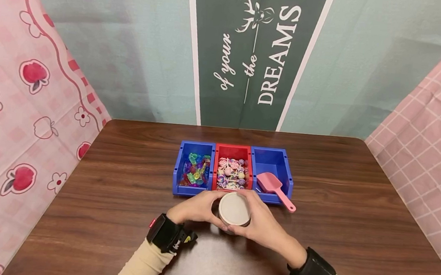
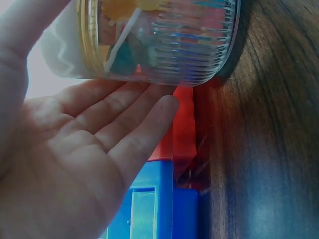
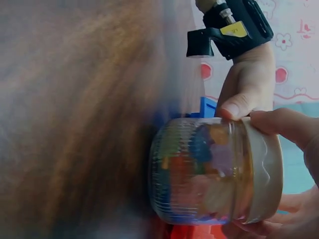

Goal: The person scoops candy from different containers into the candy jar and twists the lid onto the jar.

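A clear ribbed jar (image 3: 194, 169) filled with colourful candies stands upright on the table, in front of the bins. Its cream lid (image 1: 234, 208) sits on top. From the left, my left hand (image 1: 199, 207) holds the jar with the thumb on the near side and the fingers round the far side. On the opposite side, my right hand (image 1: 264, 220) grips at the lid, thumb near and fingers beyond. In the left wrist view the left fingers (image 2: 124, 112) lie along the glass.
Behind the jar stand a blue bin (image 1: 192, 191) of clear coloured pieces, a red bin (image 1: 233, 151) of lollipops and round candies, and another blue bin (image 1: 269, 155). A pink scoop (image 1: 270, 183) leans in the right bin, handle over its front edge. Cloths hang round the wooden table (image 1: 132, 168).
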The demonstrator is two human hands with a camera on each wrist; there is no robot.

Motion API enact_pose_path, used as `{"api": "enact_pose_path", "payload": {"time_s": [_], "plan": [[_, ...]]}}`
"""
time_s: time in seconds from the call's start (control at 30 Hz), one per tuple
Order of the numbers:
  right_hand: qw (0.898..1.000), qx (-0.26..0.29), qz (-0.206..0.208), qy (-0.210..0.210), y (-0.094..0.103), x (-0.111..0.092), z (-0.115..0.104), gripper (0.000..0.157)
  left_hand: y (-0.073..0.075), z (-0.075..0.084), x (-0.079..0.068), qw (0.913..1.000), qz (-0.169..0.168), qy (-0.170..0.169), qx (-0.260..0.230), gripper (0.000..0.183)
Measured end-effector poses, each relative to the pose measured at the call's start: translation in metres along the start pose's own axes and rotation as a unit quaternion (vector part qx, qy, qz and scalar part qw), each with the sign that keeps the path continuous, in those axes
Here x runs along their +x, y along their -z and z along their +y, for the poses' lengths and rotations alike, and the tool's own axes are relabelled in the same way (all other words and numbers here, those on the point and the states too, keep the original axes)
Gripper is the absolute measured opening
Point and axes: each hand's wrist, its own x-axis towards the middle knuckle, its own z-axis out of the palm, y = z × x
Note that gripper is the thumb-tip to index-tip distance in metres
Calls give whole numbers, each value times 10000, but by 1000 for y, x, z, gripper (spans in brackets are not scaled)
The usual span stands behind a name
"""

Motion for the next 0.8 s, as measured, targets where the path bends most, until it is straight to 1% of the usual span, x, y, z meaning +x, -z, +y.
{"api": "enact_pose_path", "payload": {"time_s": [0.1, 0.2, 0.33, 0.47, 0.63, 0.8], "plan": [[9998, -107, -115, 135, 1, 3, 0, 74, 0, 1, -1, 10000, -13, 15, 4, 80], [9995, -102, -194, 208, 3, 4, 0, 72, 0, 1, -1, 10000, -15, -9, 7, 81], [9993, -78, -335, 137, 5, 5, 0, 72, 0, 1, -1, 10000, -4, -39, -13, 82], [9983, -289, -497, -116, 7, 7, -3, 76, 0, 1, -1, 10000, -12, -9, 11, 82], [9935, -638, -701, -637, 9, 11, -12, 84, 0, 1, -1, 9999, -15, 41, 132, 82], [9829, -1359, -664, -1053, 5, 13, -20, 86, -1, 1, -1, 9997, -13, 37, 230, 81]]}}
